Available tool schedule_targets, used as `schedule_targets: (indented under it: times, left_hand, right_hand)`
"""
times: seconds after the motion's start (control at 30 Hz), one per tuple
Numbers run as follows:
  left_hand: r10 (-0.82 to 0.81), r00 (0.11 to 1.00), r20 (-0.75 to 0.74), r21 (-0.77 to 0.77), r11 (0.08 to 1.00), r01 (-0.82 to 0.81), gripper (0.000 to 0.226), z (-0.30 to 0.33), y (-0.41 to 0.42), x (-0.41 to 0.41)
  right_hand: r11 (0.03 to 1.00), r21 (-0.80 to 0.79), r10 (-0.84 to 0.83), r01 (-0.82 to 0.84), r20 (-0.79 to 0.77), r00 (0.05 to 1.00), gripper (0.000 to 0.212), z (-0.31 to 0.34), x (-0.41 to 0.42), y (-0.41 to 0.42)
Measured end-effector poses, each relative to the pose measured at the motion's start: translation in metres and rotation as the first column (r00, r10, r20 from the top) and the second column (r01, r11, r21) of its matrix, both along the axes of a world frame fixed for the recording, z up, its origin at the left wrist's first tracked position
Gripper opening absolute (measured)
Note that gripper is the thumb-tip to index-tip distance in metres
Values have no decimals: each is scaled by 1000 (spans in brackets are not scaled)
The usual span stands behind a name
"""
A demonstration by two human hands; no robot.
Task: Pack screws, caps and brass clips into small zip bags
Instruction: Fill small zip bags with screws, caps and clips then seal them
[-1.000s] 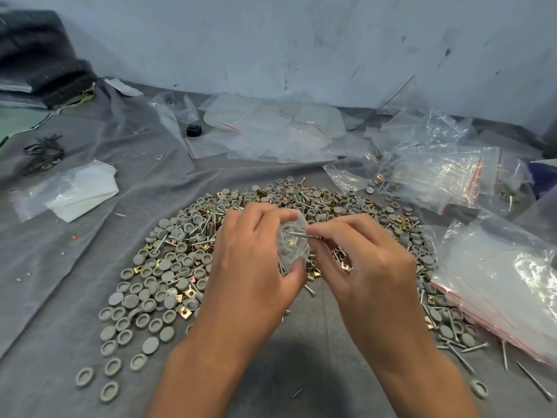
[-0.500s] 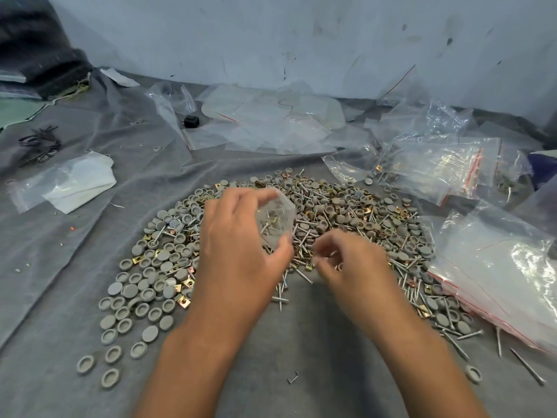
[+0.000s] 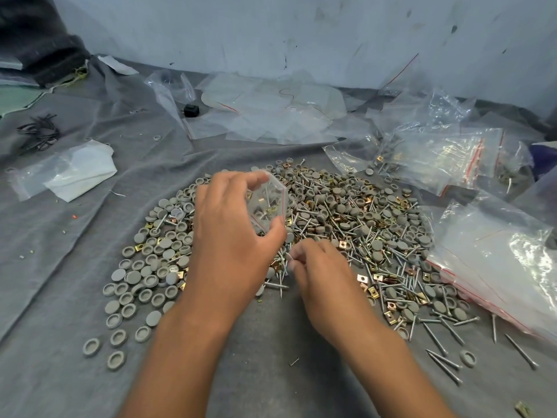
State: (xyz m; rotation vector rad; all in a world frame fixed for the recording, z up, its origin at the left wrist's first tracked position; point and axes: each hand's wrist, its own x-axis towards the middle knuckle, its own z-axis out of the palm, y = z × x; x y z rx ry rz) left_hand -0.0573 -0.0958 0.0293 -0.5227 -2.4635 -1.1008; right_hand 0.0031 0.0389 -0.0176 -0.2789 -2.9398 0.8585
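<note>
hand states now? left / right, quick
Left hand: grips a small zip bag, holding it above the pile.
Right hand: fingers curled down at the pile of screws, apparently pinching one; cannot tell for sure.

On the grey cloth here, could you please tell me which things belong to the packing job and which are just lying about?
Job:
- small zip bag, held by left hand
- right hand picking at the screws
- grey caps
- brass clips
- filled bags

Lying about:
- black cables
- small black block
- white folded packet
</note>
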Motion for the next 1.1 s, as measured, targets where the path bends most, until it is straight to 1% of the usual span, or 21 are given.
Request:
schedule_targets:
  times: [0.03,0.1,0.2,0.23,0.3,0.33,0.4,0.47,0.5,0.53,0.6,0.67,0.7,0.77,0.87,0.9,0.93,1.0,1.03,1.07,1.1]
  left_hand:
    - [0,1000,-2,0,1000,0,49,0,0,0]
    - [-5,1000,-2,-5,1000,5,49,0,1,1]
    - [-10,1000,-5,-7,1000,10,48,-1,1,0]
    - [-9,1000,-3,-8,1000,9,48,-1,0,-1]
    - [-8,1000,0,-17,1000,8,48,-2,0,-1]
    - [-11,1000,2,-22,1000,11,48,-2,0,-1]
    - [-30,1000,7,-40,999,31,47,-2,2,-1]
    - [-61,998,3,-66,996,61,47,-1,4,0]
    - [-79,997,2,-77,994,79,48,-1,5,1]
    - [-98,995,2,-85,992,98,48,-2,6,2]
    - [-129,992,6,-89,988,129,48,-2,8,3]
    - [-138,990,17,-84,987,139,45,-1,9,3]
    - [-138,990,19,-83,987,139,46,-1,9,3]
    - [-138,990,21,-89,986,139,45,-1,10,2]
    - [-101,995,14,-83,991,102,46,-1,6,1]
    - [-77,997,12,-72,994,78,47,-1,4,0]
    - [-51,999,12,-55,997,51,47,-1,2,-1]
    - [-14,1000,13,-17,1000,14,49,1,-1,-2]
    - [-6,1000,15,-5,1000,6,49,2,-2,-2]
    - [-4,1000,17,0,1000,4,49,2,-1,-1]
    - [-6,1000,19,1,1000,6,50,2,-1,-1]
  right_hand:
    - [999,36,-1,2,-15,1000,2,0,-1,-2]
    - [994,106,-14,16,-23,1000,9,0,-3,-5]
    - [994,103,-46,47,-17,999,9,-5,-5,-4]
    - [997,60,-55,55,-16,998,7,-6,-7,-2]
    - [991,-108,-80,73,-63,995,5,-2,-9,6]
    - [975,-208,-99,72,-124,987,7,3,-10,10]
    - [921,-388,-142,14,-302,943,15,18,-10,16]
    - [864,-493,-171,-101,-476,863,13,37,-10,15]
    - [853,-499,-168,-152,-538,826,11,44,-9,12]
    - [864,-469,-150,-184,-588,795,10,48,-9,8]
    - [932,-317,-78,-175,-649,756,12,53,-10,0]
    - [981,-154,-9,-118,-645,764,14,50,-12,-3]
    - [987,-125,-1,-97,-622,783,17,48,-12,-4]
    - [984,-151,-18,-94,-611,791,22,48,-11,-3]
    - [971,-225,-85,-77,-632,770,13,50,-9,4]
    - [967,-250,-112,-50,-593,797,12,48,-8,8]
    - [966,-258,-120,-15,-502,856,14,44,-7,12]
    - [979,-203,-64,28,-172,983,16,31,-5,15]
    - [989,-149,-18,17,-7,1000,16,24,-3,13]
    - [996,-86,21,-12,109,994,20,18,-1,9]
    - [999,-29,49,-45,183,982,26,12,1,4]
